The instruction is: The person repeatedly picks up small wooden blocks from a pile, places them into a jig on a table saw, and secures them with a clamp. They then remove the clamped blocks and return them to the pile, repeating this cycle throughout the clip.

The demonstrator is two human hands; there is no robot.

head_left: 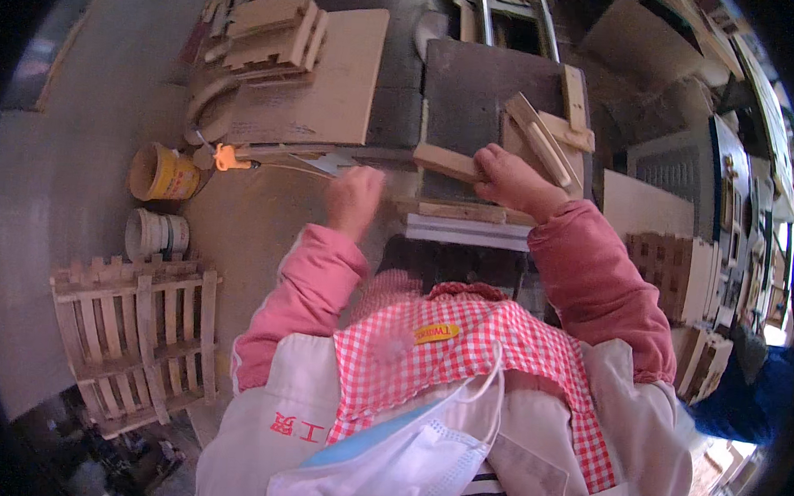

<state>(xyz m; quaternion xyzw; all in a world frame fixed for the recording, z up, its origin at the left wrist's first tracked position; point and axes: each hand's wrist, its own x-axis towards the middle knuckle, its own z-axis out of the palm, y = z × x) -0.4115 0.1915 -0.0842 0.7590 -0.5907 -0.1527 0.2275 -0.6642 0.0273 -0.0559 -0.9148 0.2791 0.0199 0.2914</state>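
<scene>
My right hand (514,180) is closed round the end of a short wooden block (449,162), which lies at the near edge of a dark machine table (477,82). To the left, my left hand (355,197) is raised over the gap in front of the bench. Its fingers are curled in and a little blurred, and I see nothing in them. Beyond my right hand, a jig of wooden strips (544,141) is on the table. A wooden strip (463,212) and a pale rail (466,232) run along the table's near side.
On the left bench a flat board (350,75) carries a stack of notched wooden pieces (273,35). An orange tool (231,158) hangs by its edge. A yellow bucket (163,173), a white bucket (157,235) and a wooden pallet (145,347) stand left. Notched blocks (665,267) are stacked right.
</scene>
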